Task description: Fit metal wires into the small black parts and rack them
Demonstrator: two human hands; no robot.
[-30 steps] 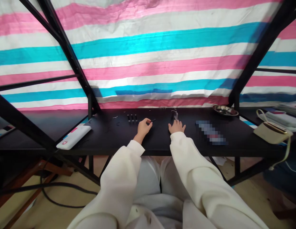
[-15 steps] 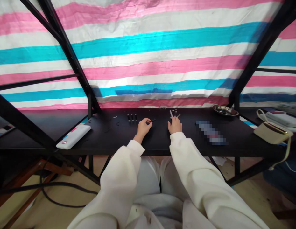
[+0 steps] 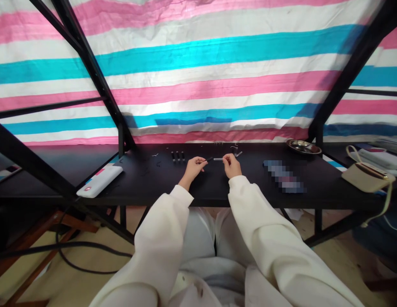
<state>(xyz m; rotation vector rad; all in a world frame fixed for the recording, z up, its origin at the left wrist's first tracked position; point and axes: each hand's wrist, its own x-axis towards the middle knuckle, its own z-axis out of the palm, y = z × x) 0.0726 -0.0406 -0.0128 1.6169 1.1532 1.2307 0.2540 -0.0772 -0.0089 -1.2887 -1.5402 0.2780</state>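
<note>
Head view: a person in white sleeves sits at a black table [image 3: 249,187], with both hands out near the far edge.
Left hand [image 3: 194,165]: the thumb and fingers press together and pinch a thin dark stick [image 3: 207,160]. The stick points to 3 o'clock.
Right hand [image 3: 232,164]: the fingertips pinch a thin pale stick [image 3: 217,159]. It points to 9 o'clock, at the other hand.
The two sticks: they are held just above the table, between the hands. Their tips are just beside each other. I cannot tell if they touch.
Black pegs [image 3: 177,156]: three small ones stand in a row at 10 o'clock from the left hand, near it.
White box [image 3: 100,181]: flat, with a red dot, it lies at 8 o'clock from the left hand, well apart, at the table's edge.
Metal dish [image 3: 303,146]: it sits at 2 o'clock from the right hand, well apart.
Tan bag [image 3: 365,175]: it lies at 3 o'clock, far off, on the next table.
Striped sheet [image 3: 198,68]: pink, blue and white, it hangs behind the table at 12 o'clock.
Black cord [image 3: 83,245]: it lies on the floor at 7 o'clock.
</note>
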